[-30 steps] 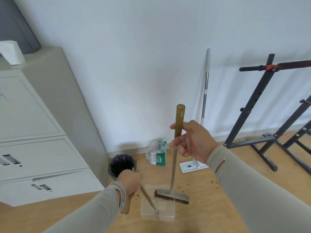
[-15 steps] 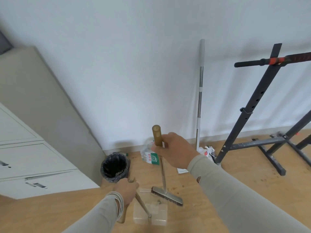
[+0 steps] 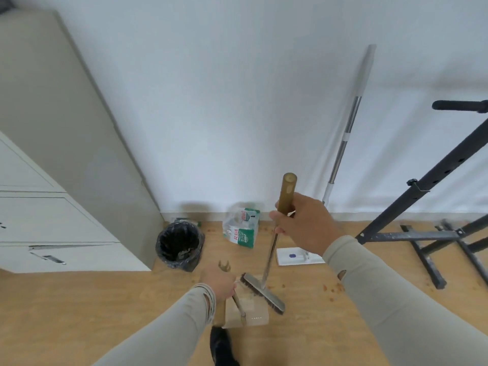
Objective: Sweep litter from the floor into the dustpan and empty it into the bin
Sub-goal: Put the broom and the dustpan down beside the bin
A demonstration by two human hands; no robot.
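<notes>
on the wooden floor [image 3: 79,313] just ahead of the person's dark shoe [image 3: 221,344], a translucent dustpan [image 3: 253,314] sits with its mouth facing away from the person, toward the wall. the left hand [image 3: 220,282] is curled round the dustpan's upright handle [image 3: 237,303], which slants up and back from the pan toward that hand. the right hand [image 3: 301,225] is wrapped round the brownish grip at the top of the broom [image 3: 272,254], with the thumb side toward the wall. the broom's thin metal shaft runs down and a little left from that hand to the brush head [image 3: 262,293], whose long axis lies diagonally, far-left end to near-right end, right at the pan's open edge. whether the bristles touch the lip i cannot tell.

the relation that matters: the black-lined bin [image 3: 179,244] stands ahead and to the left of the pan, beside the grey cabinet [image 3: 79,143], and the left hand is plainly the nearer one to it. some brown crumbs [image 3: 332,287] lie on the floor to the right of the brush, on the right hand's side, so more sweeping looks likely before tipping. a water-bottle pack [image 3: 241,228] and a flat mop [image 3: 298,256] sit near the wall, apart from the pan.
</notes>
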